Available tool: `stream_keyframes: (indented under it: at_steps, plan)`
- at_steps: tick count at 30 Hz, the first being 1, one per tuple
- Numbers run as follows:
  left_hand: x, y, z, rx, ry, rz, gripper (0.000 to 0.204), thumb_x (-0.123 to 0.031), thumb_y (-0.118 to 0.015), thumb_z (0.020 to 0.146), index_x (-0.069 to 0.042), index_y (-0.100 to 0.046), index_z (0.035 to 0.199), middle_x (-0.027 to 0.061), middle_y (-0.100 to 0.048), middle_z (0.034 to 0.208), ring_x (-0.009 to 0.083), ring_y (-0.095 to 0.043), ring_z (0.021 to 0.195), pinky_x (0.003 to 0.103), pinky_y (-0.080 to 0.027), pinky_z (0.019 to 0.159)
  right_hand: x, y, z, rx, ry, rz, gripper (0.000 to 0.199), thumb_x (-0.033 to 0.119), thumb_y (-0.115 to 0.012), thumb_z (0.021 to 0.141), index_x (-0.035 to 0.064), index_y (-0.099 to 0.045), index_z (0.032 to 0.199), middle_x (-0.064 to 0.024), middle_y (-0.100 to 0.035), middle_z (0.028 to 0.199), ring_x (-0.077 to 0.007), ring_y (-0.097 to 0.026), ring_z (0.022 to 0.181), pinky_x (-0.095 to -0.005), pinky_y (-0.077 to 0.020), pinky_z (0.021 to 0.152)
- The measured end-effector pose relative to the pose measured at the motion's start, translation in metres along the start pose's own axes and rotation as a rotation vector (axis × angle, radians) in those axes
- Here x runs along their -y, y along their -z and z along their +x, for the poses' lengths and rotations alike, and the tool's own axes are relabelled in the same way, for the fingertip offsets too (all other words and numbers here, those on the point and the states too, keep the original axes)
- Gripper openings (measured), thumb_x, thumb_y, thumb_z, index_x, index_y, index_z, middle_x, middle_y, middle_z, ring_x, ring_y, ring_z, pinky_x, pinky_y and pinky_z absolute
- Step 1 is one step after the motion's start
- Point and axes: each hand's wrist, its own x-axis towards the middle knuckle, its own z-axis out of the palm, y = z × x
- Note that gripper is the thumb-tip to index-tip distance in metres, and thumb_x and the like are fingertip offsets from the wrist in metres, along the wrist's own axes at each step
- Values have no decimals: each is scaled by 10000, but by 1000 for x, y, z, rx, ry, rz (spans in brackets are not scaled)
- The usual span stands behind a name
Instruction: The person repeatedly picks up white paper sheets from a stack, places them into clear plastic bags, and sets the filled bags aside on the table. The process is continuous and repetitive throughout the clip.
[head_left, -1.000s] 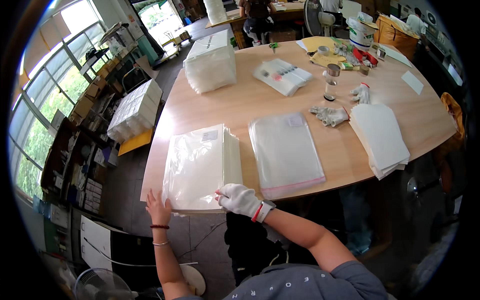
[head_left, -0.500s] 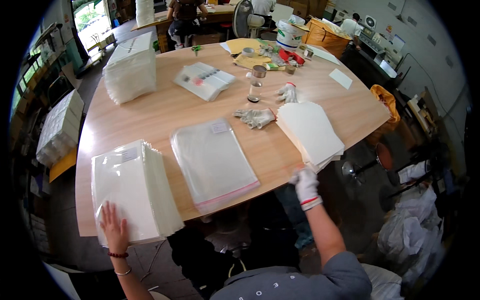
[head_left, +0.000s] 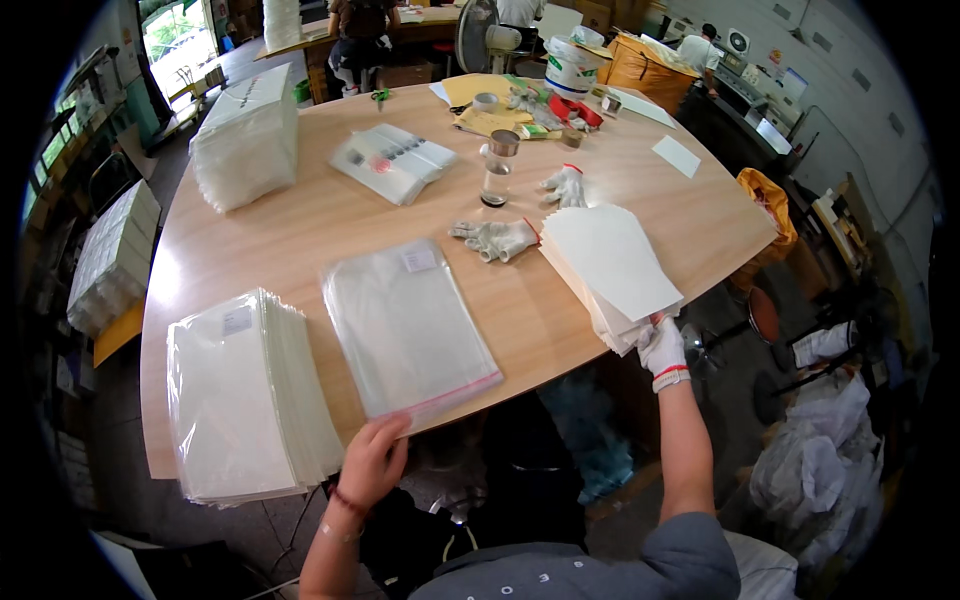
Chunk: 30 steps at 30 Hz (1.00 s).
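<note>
My bare left hand (head_left: 372, 462) pinches the clear bag (head_left: 408, 325) at the table (head_left: 300, 225) edge, my gloved right (head_left: 661, 346) grips the paper stack (head_left: 610, 270); overhanging sheets could slide off.

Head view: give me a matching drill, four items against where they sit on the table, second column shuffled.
Items:
1. clear bag with red strip
2. stack of white sheets
3. glass jar
4. thick stack of clear bags

Places:
A. near-left corner of the table, left of the bare left hand
B. right edge, gloved right hand at its near corner
C. middle of the table, beyond the loose gloves
D. near edge, centre, left hand at its near end

Pairs: 1-D, 2-B, 3-C, 4-A
</note>
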Motion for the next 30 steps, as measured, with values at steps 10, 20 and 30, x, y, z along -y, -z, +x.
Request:
stream_keyframes:
  at_steps: [10, 20, 30]
  plan:
    - [100, -87, 59, 197, 249, 791, 194, -134, -537, 718, -82, -577, 900, 100, -549, 908, 263, -521, 873, 401, -412, 753, 11, -14, -19, 94, 376, -417, 102, 193, -468, 869, 107, -475, 923, 4, -475, 617, -70, -400, 415, -207, -330, 335]
    - [98, -82, 53, 126, 319, 588, 184, -207, -460, 800, -84, -593, 836, 80, -573, 914, 262, -532, 866, 437, -400, 759, -85, 43, -187, 569, -222, -567, 341, 162, -509, 804, -37, -513, 1081, -92, -585, 966, -168, -567, 819, -278, -458, 719]
    - [77, -53, 31, -312, 660, 260, 235, -177, -530, 797, 44, -557, 871, 212, -588, 906, 304, -589, 805, 380, -480, 662, -131, 47, -192, 353, -192, -368, 275, 136, -458, 838, -7, -491, 1071, -89, -569, 969, -173, -576, 822, -273, -476, 650]
